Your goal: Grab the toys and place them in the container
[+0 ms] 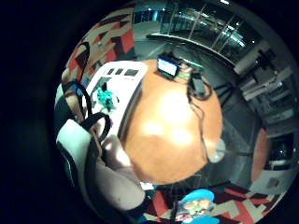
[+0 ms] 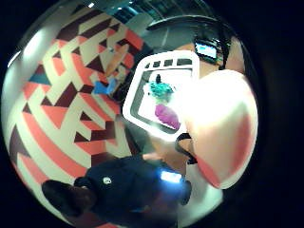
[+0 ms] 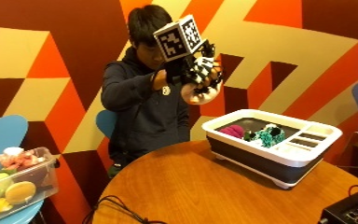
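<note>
Above the round wooden table [image 3: 197, 186], at the person's head height, the gloved right hand [image 3: 199, 77] is raised with its fingers curled round a pale pink-and-white plush toy [image 3: 201, 94], which bulges large in the thumb-side palm view [image 2: 221, 126]. Below the hand and off toward its little-finger side stands the white-rimmed, dark-walled container [image 3: 272, 156] on the table's far edge. In its main compartment lie a magenta plush toy [image 3: 231, 130] and a teal-and-black knitted toy [image 3: 268, 135], just beside each other. Well apart from the hand, past the person's other side, a clear plastic bin [image 3: 17, 182] of assorted soft toys sits on a blue chair [image 3: 2, 135].
</note>
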{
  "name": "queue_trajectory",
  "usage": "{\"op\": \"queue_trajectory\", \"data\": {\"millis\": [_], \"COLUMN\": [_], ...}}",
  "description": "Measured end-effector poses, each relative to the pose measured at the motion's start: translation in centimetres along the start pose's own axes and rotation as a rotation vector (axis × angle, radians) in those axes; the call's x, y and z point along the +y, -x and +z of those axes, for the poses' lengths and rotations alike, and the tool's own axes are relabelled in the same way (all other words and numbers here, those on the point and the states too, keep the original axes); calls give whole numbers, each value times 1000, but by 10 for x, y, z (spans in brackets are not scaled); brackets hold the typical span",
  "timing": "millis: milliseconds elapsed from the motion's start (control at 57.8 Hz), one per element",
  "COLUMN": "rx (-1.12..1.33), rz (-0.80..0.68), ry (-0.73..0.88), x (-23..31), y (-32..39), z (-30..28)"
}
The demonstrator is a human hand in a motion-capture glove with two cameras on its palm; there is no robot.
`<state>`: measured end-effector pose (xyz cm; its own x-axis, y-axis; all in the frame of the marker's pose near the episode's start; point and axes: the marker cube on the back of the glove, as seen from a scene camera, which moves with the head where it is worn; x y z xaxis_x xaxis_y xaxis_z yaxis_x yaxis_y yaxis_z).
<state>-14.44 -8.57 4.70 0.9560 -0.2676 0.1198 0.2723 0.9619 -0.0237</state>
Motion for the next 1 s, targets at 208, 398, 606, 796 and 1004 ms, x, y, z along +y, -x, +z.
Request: {"op": "queue_trajectory", "data": {"millis": [208, 398, 606, 796, 1004], "rx": [-186, -432, -460, -432, -340], "rz": [-35, -63, -89, -48, -4], "ry": [-152, 180, 195, 98, 61], "x": [-31, -43, -46, -36, -11], "y": [48, 87, 80, 56, 24], "z": [32, 87, 97, 61, 36]}}
